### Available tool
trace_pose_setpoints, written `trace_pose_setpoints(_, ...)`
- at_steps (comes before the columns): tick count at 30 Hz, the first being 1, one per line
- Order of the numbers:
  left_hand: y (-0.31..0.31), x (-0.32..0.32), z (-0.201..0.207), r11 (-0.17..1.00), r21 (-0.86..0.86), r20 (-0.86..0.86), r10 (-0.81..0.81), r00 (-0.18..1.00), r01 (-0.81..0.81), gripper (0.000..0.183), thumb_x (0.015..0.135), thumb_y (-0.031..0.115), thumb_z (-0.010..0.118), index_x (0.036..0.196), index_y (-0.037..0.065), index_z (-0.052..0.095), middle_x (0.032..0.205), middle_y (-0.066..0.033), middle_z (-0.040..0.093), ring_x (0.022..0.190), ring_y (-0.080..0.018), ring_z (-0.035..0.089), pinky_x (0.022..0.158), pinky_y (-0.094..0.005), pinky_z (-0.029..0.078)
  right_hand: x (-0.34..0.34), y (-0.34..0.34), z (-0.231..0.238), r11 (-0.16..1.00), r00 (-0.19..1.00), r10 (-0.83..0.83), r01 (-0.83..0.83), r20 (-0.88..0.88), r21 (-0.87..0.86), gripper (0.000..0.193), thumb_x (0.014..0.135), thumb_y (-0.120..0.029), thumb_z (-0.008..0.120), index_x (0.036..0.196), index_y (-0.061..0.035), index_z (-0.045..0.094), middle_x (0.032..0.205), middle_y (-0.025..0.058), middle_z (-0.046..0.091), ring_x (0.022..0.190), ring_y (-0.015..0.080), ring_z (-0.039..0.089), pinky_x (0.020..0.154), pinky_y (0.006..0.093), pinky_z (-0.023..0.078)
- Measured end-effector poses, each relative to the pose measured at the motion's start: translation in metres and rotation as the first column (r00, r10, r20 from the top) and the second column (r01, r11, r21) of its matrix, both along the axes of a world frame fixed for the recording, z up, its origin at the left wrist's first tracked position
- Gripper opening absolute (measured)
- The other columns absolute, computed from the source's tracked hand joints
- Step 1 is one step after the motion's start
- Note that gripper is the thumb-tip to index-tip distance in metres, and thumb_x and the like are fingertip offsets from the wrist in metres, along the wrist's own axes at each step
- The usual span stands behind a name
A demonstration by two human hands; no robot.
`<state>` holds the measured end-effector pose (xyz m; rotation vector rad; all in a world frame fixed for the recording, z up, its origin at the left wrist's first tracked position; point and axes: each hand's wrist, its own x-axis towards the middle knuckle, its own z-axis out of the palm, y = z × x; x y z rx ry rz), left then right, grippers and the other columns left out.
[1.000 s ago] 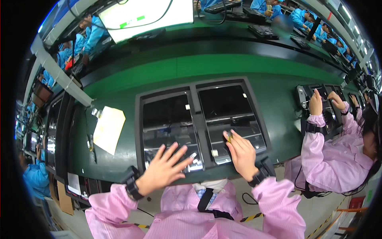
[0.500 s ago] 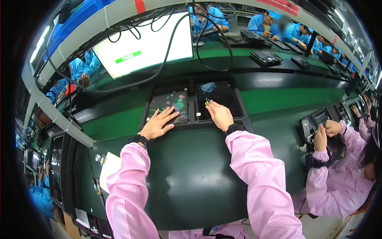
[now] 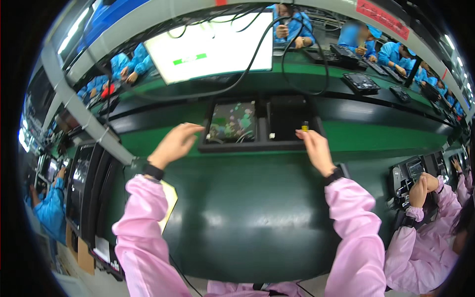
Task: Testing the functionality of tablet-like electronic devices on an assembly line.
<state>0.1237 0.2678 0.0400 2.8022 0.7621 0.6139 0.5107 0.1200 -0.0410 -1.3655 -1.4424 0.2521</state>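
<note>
A black tray with two side-by-side recesses lies on the green bench, a flat screen device in each. Coloured spots show on the left device; the right device is dark, with a small pale tab at its lower left corner. My left hand is beside the tray's left edge, fingers stretched and holding nothing; whether the fingertips touch the rim is unclear. At the tray's right side, my right hand pinches a small yellow-and-black piece whose exact kind I cannot make out.
A lit monitor stands behind the tray, with black cables hanging before it. A yellowish sheet lies by my left forearm. To the right, a co-worker's hands handle another device. More devices sit on the far bench.
My left hand has come off the left device and moved to the tray's left edge. My right hand has shifted right across the dark device, still holding the small piece. The whole view has shifted.
</note>
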Motion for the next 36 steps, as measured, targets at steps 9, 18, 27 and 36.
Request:
trace_pose_setpoints(9,-0.070,-0.210,-0.029,0.831,0.290,-0.140,0.528,0.838,-0.475,0.043,0.073,-0.008,0.048,0.106,0.010,0.069,0.088,-0.0091,0.054,0.089,-0.0263,0.054,0.072,-0.0364,0.040,-0.014,-0.171,0.013,0.980,1.000,-0.002,0.006,0.020,-0.200,0.026,0.098,-0.013,0.045,0.086,0.0059,0.059,0.077,0.0089,0.062,0.072,0.0149,0.061,0.069,0.0277,0.049)
trace_pose_setpoints(18,-0.056,-0.249,-0.083,0.807,0.101,-0.066,0.589,0.805,-0.582,0.048,0.075,-0.008,0.047,0.108,0.018,0.071,0.078,-0.0052,0.052,0.079,-0.0238,0.053,0.063,-0.0366,0.037,-0.037,-0.200,-0.013,0.987,0.994,-0.039,0.023,-0.102,-0.158,0.024,0.097,-0.012,0.047,0.086,0.0063,0.060,0.077,0.0112,0.064,0.072,0.0176,0.064,0.069,0.0286,0.050)
trace_pose_setpoints(27,-0.046,-0.241,-0.060,0.768,0.293,-0.225,0.635,0.739,-0.570,0.044,0.073,-0.005,0.050,0.101,0.019,0.074,0.092,-0.0073,0.059,0.094,-0.0278,0.056,0.069,-0.0436,0.039,-0.054,-0.195,-0.002,0.991,0.993,0.024,-0.039,-0.115,-0.131,0.023,0.096,-0.011,0.048,0.088,0.0066,0.060,0.080,0.0120,0.064,0.074,0.0183,0.065,0.069,0.0288,0.050)
trace_pose_setpoints(36,-0.010,-0.244,-0.091,0.838,0.111,-0.376,0.533,0.758,-0.534,0.043,0.076,0.005,0.061,0.118,0.012,0.060,0.123,-0.0126,0.057,0.113,-0.0327,0.053,0.093,-0.0415,0.045,-0.077,-0.162,-0.025,0.989,0.981,0.075,-0.097,-0.181,-0.111,0.024,0.097,-0.011,0.047,0.087,0.0062,0.060,0.081,0.0113,0.064,0.075,0.0172,0.064,0.071,0.0290,0.051)
